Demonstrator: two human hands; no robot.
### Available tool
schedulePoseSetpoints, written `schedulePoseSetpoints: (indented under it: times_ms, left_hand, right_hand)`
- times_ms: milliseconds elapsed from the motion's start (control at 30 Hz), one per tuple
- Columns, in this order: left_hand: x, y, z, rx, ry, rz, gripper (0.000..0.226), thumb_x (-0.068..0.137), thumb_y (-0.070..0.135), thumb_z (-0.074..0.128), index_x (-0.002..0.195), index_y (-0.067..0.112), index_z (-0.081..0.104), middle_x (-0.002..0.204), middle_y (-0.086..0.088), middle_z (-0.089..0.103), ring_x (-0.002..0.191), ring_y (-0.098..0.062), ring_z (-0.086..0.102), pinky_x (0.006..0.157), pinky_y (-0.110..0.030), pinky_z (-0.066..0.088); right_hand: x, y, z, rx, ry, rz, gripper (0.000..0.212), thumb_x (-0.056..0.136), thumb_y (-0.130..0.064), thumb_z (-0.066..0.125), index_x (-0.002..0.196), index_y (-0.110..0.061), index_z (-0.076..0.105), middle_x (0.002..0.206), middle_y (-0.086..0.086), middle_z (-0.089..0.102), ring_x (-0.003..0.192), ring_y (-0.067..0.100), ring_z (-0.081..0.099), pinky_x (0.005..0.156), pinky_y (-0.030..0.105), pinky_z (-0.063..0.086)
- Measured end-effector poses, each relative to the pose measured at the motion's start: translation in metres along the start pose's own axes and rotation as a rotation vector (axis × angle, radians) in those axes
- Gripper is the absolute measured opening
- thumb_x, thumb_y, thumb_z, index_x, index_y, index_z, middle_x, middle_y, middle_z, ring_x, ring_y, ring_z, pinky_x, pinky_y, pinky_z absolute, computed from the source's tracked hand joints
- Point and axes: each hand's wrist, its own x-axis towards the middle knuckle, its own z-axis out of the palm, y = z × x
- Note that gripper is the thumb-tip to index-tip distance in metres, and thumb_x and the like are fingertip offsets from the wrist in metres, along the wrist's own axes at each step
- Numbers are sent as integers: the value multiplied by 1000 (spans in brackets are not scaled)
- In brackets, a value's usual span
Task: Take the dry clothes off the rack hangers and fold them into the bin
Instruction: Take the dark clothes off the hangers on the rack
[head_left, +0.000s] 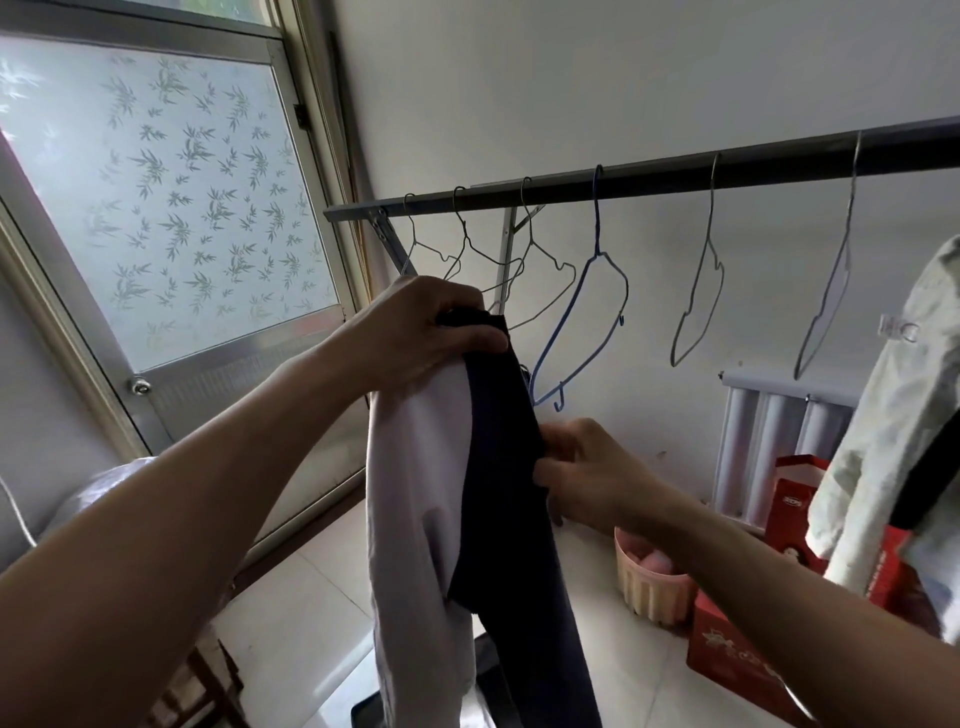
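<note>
My left hand grips the top of a dark navy garment together with a white garment; both hang down from it in front of the rack. My right hand pinches the navy garment's right edge lower down. Behind them the dark rack bar carries several bare wire hangers, among them a blue one. A pale crumpled garment still hangs at the far right. No bin is clearly identifiable in view.
A frosted window with a leaf pattern fills the left. On the tiled floor stand a pink ribbed basket, red boxes and a white radiator. A wooden chair sits at the lower left.
</note>
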Motion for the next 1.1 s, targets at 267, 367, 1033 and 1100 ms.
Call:
schedulePoseSetpoints:
  times_ms: [267, 367, 1033, 1100]
  left_hand:
    - [-5, 3, -12, 10, 39, -9, 46, 80, 48, 71, 69, 5, 59, 66, -20, 51, 58, -10, 39, 55, -25, 33]
    - [-6, 5, -13, 20, 34, -24, 37, 84, 36, 75, 67, 7, 60, 64, -19, 52, 55, -8, 38, 54, -22, 31]
    - [-11, 1, -17, -15, 54, -23, 38, 81, 41, 74, 69, 8, 61, 65, -18, 53, 56, -9, 40, 56, -27, 34]
    - [-11, 1, -16, -11, 49, -18, 37, 82, 40, 74, 67, 10, 60, 62, -16, 51, 55, -7, 40, 55, -25, 33]
  right_hand:
    - [4, 5, 4, -45, 211, -143, 12, 93, -13, 62, 90, -4, 70, 74, 6, 64, 64, 14, 56, 61, 26, 49]
    - [5, 7, 8, -168, 206, -123, 7, 88, -12, 68, 83, -15, 70, 68, -10, 64, 58, 2, 53, 55, 16, 44]
    - [5, 14, 18, -136, 118, -68, 22, 83, -14, 75, 100, -23, 65, 86, -11, 65, 74, 6, 63, 61, 15, 48]
    - [7, 14, 25, -224, 107, -103, 20, 85, -11, 70, 85, -29, 63, 73, -17, 61, 66, 1, 57, 61, 16, 45]
